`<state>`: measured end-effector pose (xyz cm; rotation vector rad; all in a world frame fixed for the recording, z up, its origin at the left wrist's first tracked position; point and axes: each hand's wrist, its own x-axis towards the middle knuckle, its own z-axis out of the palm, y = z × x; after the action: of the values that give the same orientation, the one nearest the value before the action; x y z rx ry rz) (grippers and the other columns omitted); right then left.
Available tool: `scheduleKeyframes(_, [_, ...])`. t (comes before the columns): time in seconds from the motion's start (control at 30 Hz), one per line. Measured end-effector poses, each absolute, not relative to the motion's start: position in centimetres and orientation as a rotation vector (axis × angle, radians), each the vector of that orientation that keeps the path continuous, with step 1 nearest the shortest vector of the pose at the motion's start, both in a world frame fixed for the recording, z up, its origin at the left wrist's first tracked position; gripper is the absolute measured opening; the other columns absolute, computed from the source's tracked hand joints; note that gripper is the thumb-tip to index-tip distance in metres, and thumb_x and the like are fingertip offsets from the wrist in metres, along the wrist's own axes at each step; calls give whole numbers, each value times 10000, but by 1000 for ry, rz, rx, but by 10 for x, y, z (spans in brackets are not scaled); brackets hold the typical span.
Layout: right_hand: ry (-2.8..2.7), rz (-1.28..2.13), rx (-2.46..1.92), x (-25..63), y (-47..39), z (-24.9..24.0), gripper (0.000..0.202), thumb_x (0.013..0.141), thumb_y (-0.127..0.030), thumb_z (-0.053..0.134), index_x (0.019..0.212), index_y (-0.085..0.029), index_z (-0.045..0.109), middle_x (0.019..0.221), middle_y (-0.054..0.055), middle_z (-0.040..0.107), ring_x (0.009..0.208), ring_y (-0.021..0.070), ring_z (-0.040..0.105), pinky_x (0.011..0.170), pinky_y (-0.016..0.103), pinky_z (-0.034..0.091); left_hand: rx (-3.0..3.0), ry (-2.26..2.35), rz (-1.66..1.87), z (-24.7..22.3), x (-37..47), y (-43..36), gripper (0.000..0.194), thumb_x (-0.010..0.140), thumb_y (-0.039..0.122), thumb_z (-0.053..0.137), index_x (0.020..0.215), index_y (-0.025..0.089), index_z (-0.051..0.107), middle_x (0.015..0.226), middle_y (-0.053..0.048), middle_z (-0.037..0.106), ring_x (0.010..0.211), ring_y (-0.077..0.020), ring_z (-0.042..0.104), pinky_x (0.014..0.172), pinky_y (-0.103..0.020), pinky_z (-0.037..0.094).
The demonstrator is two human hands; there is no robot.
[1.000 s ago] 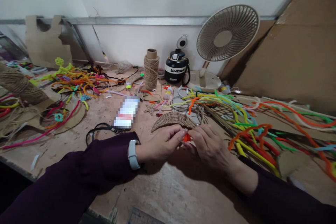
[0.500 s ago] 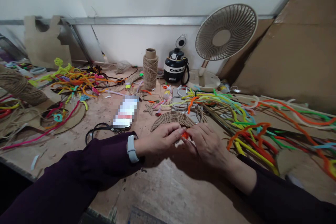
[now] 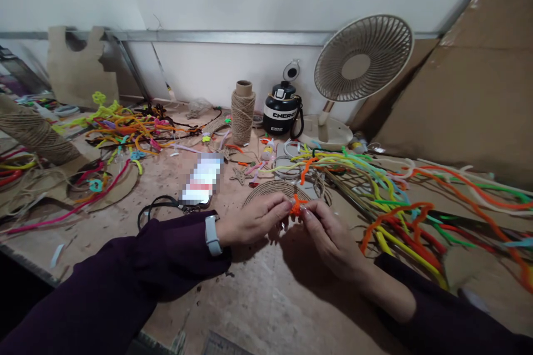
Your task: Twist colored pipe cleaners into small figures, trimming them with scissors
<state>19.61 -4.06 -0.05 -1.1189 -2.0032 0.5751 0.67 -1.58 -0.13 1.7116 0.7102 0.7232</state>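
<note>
Between my hands is a small, bent orange pipe cleaner (image 3: 296, 206), held just above the wooden table. My left hand (image 3: 260, 216), with a pale watch strap on its wrist, pinches the piece from the left. From the other side, the thumb and fingers of my right hand (image 3: 331, 233) grip it too. Part of the orange piece is hidden by my fingertips. Just behind my hands lies a rope-covered arc (image 3: 270, 187) with curved rows of twine. A phone (image 3: 202, 180) with a dark strap rests to the left of my left hand.
Many coloured pipe cleaners (image 3: 387, 188) spread over the right side, with another pile (image 3: 125, 127) at the back left. A twine spool (image 3: 242, 113), a black bottle (image 3: 281, 111) and a fan (image 3: 358, 61) stand at the back. A ruler (image 3: 222, 344) lies at the front edge.
My fingers have shifted apart a little, so more of the orange pipe cleaner shows, its ends sticking out. My right hand has turned. The whole view has moved slightly.
</note>
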Motion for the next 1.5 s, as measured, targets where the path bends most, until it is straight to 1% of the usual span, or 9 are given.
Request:
scheduleKeyframes(0.1, [-1974,576,-1131,195,-42,-1,176,962,-260,406,831,-214,514,644,-22,535,554,126,497,514,242,405,1713,736,734,-2,11,-18,361,965,479,348,831,166,468,724,10,500,630,-94,471,607,-235,406])
scheduleKeyframes(0.27, [-2075,438,-993,194,-41,-3,120,957,-202,421,886,-217,517,700,-7,556,583,125,517,545,243,422,1409,724,748,-2,19,-23,412,906,573,408,772,183,415,637,49,431,528,-73,394,508,-220,336])
scheduleKeyframes(0.47, [-2132,292,-747,197,-35,-9,130,930,-124,429,909,-223,510,738,8,538,648,142,503,588,256,424,1230,662,712,-2,20,-25,467,834,636,488,767,178,423,617,54,446,511,-61,381,506,-211,306])
scheduleKeyframes(0.6, [-2102,565,-937,203,-33,-6,197,968,-256,392,824,-217,521,716,7,554,642,149,513,606,276,423,1432,657,708,-1,15,-19,436,898,598,397,777,180,424,656,37,447,563,-87,405,555,-236,342])
scheduleKeyframes(0.7, [-1977,917,-1102,206,-33,-3,335,986,-374,343,727,-210,480,655,-10,508,601,139,481,566,266,403,1802,713,716,3,10,-14,377,959,496,331,785,180,439,719,13,456,655,-115,415,641,-261,362])
scheduleKeyframes(0.8, [-1910,1093,-1130,204,-32,-2,353,970,-426,365,715,-207,470,649,-17,477,605,136,461,561,263,394,1998,741,678,7,6,-13,328,985,413,284,808,183,438,759,1,462,698,-127,418,683,-270,369])
scheduleKeyframes(1.07, [-1950,996,-1155,205,-31,0,299,952,-392,383,740,-209,486,654,-16,476,611,143,450,568,271,374,2138,728,637,6,5,-13,263,980,371,354,929,168,512,862,-32,564,765,-136,494,724,-263,416])
scheduleKeyframes(1.27, [-1906,1166,-1130,209,-25,-7,347,945,-401,380,681,-201,481,642,-13,479,613,142,462,579,269,383,2285,664,579,5,3,-12,251,983,299,342,1044,164,544,1027,-86,607,906,-170,544,828,-289,428])
scheduleKeyframes(1.5, [-1842,1282,-1155,205,-26,1,289,882,-407,456,693,-194,503,614,-24,475,568,126,441,529,248,370,2352,662,569,5,3,-12,272,982,320,335,1056,171,550,1024,-87,604,904,-176,547,813,-292,430])
